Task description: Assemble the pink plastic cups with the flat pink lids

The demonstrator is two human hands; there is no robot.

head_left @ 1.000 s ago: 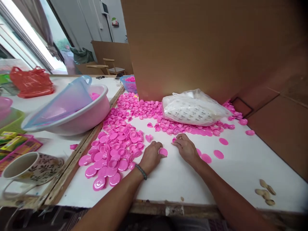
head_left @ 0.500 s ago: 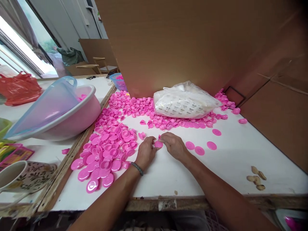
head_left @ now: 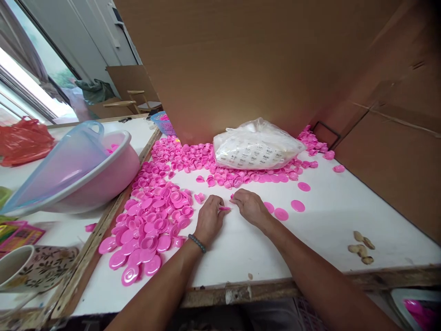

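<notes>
My left hand [head_left: 210, 217], with a beaded bracelet on the wrist, pinches a small pink plastic saucer [head_left: 224, 208], seen nearly edge-on. Just to its right, my right hand [head_left: 251, 207] has its fingertips closed on a small pink piece [head_left: 232, 196], mostly hidden; it looks like a toy cup. A narrow gap parts the two hands. One pink toy cup [head_left: 199, 198] lies left of my left hand. Beyond my right forearm, several flat pink saucers [head_left: 298, 206] rest on the white tabletop [head_left: 262, 257]. A large heap of pink toy cups and saucers [head_left: 151, 225] spreads to the left.
A clear bag of white printed packets [head_left: 258, 147] sits among more pink pieces before a tall cardboard box [head_left: 241, 64]. Peanuts [head_left: 361, 250] lie at the right. Across a wooden edge [head_left: 99, 234] stand a pink basin [head_left: 117, 184] and a floral mug [head_left: 51, 266].
The saucer in my left hand has turned from face-up to nearly edge-on. My right hand has drawn slightly apart from it with the small pink piece. The camera view has shifted a little.
</notes>
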